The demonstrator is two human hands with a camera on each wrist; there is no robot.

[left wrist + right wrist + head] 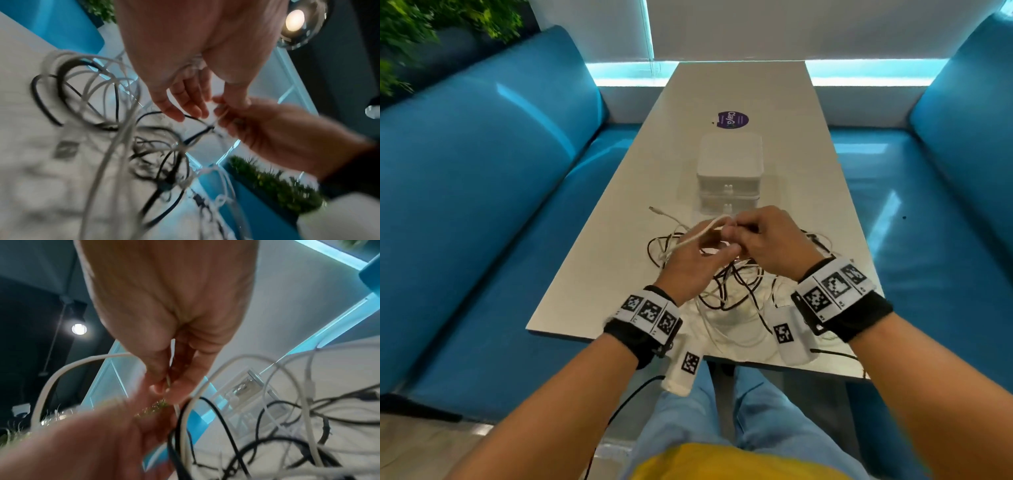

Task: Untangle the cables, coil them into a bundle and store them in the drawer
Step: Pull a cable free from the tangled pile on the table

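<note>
A tangle of black and white cables (pixel 736 287) lies on the near half of the white table (pixel 599 260). Both hands hover above it, fingertips together. My left hand (pixel 705 246) holds a white cable (pixel 698 236) that loops over its fingers. My right hand (pixel 753 236) pinches the same white cable (pixel 82 363) between thumb and fingers. In the left wrist view the two hands meet over the blurred cable heap (pixel 127 129). A small white drawer unit (pixel 729 171) with two shut drawers stands just beyond the hands.
Blue sofas (pixel 482 192) flank the table on both sides. A purple round sticker (pixel 732 120) sits on the table past the drawer unit. A white cable end with a plug (pixel 657 210) lies left of the drawers. Cables hang over the near table edge.
</note>
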